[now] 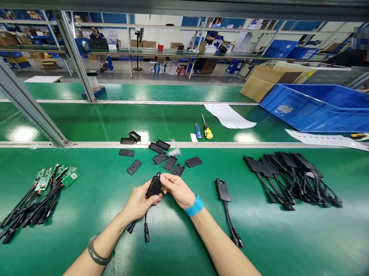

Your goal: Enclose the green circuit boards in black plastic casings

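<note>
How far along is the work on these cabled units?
Looks done: the cased units piled at right and the lone cased unit nearer the hands. In hand: a cabled black case, in the left hand, with the right hand at its looped end. Apparently left: the bare green boards at left and loose case parts.
</note>
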